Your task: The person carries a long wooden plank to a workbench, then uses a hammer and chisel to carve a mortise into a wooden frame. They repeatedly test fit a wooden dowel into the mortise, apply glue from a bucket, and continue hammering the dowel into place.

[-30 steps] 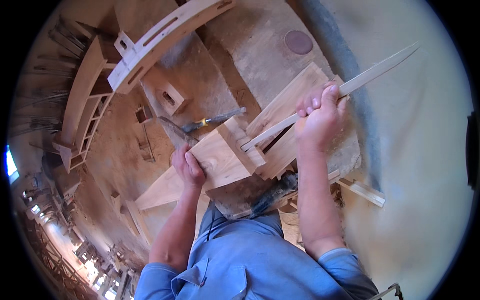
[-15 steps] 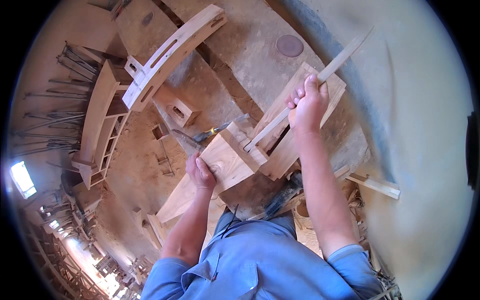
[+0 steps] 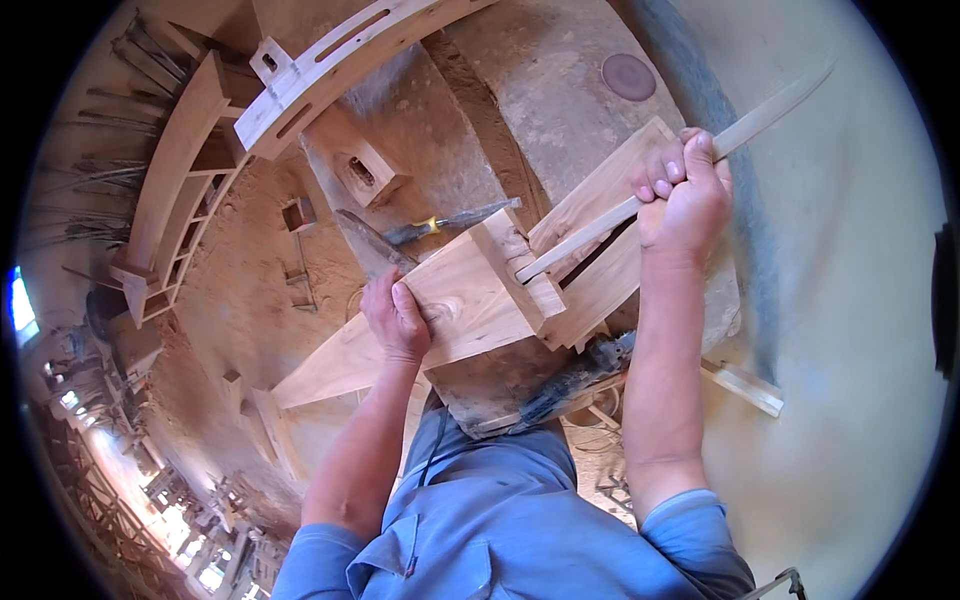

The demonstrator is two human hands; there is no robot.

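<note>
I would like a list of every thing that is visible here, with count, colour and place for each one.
wooden block: one, pale wood, centre, under the left hand
thin slat: one, pale wood, runs from the block's slot to upper right
flat board: one, pale wood, beneath the slat
chisel: one, yellow and grey, behind the block
curved slotted frame: one, pale wood, top
small hollow block: one, pale wood, upper left of centre
round disc: one, dark, top right
blue shirt: one, bottom
left hand: one, pressing on the block
right hand: one, fingers closed around the slat
</note>
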